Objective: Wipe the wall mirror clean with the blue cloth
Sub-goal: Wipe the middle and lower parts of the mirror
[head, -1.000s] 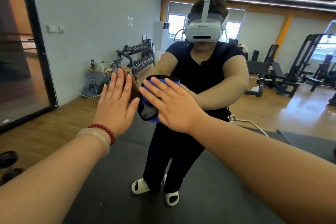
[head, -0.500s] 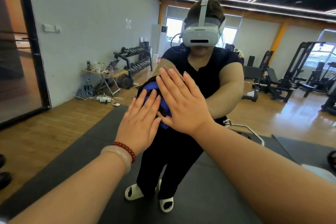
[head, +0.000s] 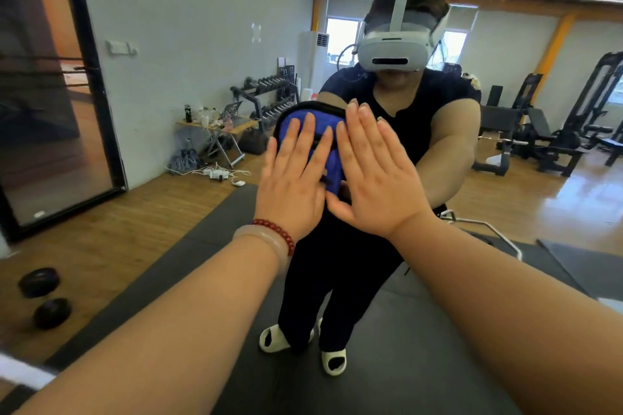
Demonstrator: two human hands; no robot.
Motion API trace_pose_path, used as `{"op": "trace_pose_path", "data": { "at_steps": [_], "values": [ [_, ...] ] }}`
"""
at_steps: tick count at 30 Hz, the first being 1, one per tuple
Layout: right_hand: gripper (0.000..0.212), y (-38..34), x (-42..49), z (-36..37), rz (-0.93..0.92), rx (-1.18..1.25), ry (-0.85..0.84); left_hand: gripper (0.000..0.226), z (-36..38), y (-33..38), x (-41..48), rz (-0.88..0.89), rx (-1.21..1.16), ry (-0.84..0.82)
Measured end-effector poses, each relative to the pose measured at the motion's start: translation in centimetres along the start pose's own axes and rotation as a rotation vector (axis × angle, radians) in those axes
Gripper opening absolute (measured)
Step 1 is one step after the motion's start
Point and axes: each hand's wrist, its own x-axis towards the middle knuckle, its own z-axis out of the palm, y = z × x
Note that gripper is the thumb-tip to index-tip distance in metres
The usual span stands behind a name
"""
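The blue cloth [head: 322, 118] lay flat against the wall mirror [head: 188, 44], pinned there by both hands. The left hand [head: 293, 178], with a red bead bracelet [head: 274, 232] at its wrist, lay spread over the cloth's left and middle, fingers straight and pointing up. The right hand [head: 374, 178] was just as flat and wide, and covered the cloth's right edge. Its outer fingers seemed to lie past the cloth, towards the bare glass. The thumbs met below the cloth's lower right corner. Neither hand gripped the cloth; both only pressed it with open palms.

The step in hand looked like the wiping stroke itself. To do it well, the right hand probably needed to sit more fully on the cloth, since bare fingers on the glass beside the cloth would leave fresh smears. Even pressure from both palms should keep the whole cloth flat on the glass, so no corner folds or drags. Both hands would need to travel together with the cloth; if one lagged, the fabric would likely bunch or slide out from under it. Overlapping passes, each beginning beside the cloth's last track, should avoid leaving unwiped strips. How dirty the glass around the cloth was could not be told.
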Motion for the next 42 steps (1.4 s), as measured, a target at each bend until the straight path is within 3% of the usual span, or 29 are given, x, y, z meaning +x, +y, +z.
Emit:
{"op": "trace_pose_path", "data": {
  "at_steps": [4, 9, 10, 13, 15, 19, 20, 22, 25, 26, 27, 28, 31, 32, 33, 34, 37, 38, 39, 42],
  "values": [
    [0.082, 0.1, 0.0, 0.0, -0.021, -0.028, -0.028, 0.066, 0.5, -0.8, -1.4, -0.159, 0.001, 0.015],
    [0.086, 0.1, 0.0, 0.1, -0.027, -0.08, -0.061, 0.065, 0.7, 0.4, -1.3, -0.653, -0.149, 0.096],
    [0.086, 0.1, 0.1, 0.1, -0.025, -0.081, -0.055, 0.064, 0.7, 1.0, -1.2, -0.609, -0.124, 0.083],
    [0.085, 0.0, 0.1, 0.0, -0.027, -0.068, -0.051, 0.061, 0.9, 0.0, -2.5, -0.083, 0.048, -0.023],
    [0.085, 0.1, 0.1, 0.0, -0.027, -0.084, -0.066, 0.061, 0.5, -2.4, -2.5, -0.059, 0.073, -0.034],
    [0.086, -0.1, 0.2, -0.1, -0.026, -0.119, -0.094, 0.064, -0.5, -3.5, 0.2, -0.775, -0.111, 0.147],
    [0.086, -0.2, 0.2, -0.1, -0.025, -0.121, -0.096, 0.065, -0.7, -2.8, 0.6, -0.855, -0.126, 0.153],
    [0.086, -0.3, 0.2, -0.1, -0.023, -0.122, -0.097, 0.065, -0.5, -1.9, 0.0, -0.698, -0.079, 0.098],
    [0.083, -0.3, 0.2, 0.0, -0.047, -0.12, -0.075, 0.063, -0.2, -4.5, -2.3, 0.036, 0.136, -0.042],
    [0.082, -0.3, 0.2, 0.0, -0.059, -0.123, -0.073, 0.062, -0.6, -6.2, -2.2, 0.136, 0.173, -0.064],
    [0.081, -0.3, 0.3, -0.1, -0.065, -0.122, -0.075, 0.062, -0.9, -7.6, -1.9, 0.107, 0.18, -0.044],
    [0.08, -0.4, 0.3, -0.1, -0.063, -0.117, -0.082, 0.062, -1.3, -8.5, -1.4, -0.052, 0.156, 0.003],
    [0.078, -1.3, 0.7, -0.3, 0.003, -0.123, -0.113, 0.063, -2.0, -8.7, 0.7, -0.906, -0.11, 0.134],
    [0.077, -2.0, 1.0, -0.2, 0.029, -0.126, -0.12, 0.062, -2.1, -8.2, 1.1, -1.057, -0.163, 0.126],
    [0.076, -2.7, 1.4, -0.1, 0.032, -0.125, -0.116, 0.063, -2.1, -7.8, 0.9, -1.07, -0.174, 0.107],
    [0.074, -3.5, 2.1, 0.1, 0.004, -0.115, -0.092, 0.063, -1.9, -7.7, 0.1, -0.961, -0.153, 0.097],
    [0.064, -6.5, 5.1, 0.9, -0.121, -0.022, 0.01, 0.067, -1.2, -8.8, -4.3, -0.409, 0.032, -0.049],
    [0.06, -7.6, 6.5, 1.2, -0.131, 0.014, 0.04, 0.067, -1.2, -9.9, -5.4, -0.334, 0.059, -0.098],
    [0.058, -8.8, 8.0, 1.5, -0.131, 0.04, 0.065, 0.067, -1.2, -11.0, -5.6, -0.348, 0.054, -0.104],
    [0.057, -12.1, 12.2, 2.1, -0.182, 0.065, 0.068, 0.07, -2.6, -13.6, -2.9, -0.691, -0.055, -0.041]
  ]
}}
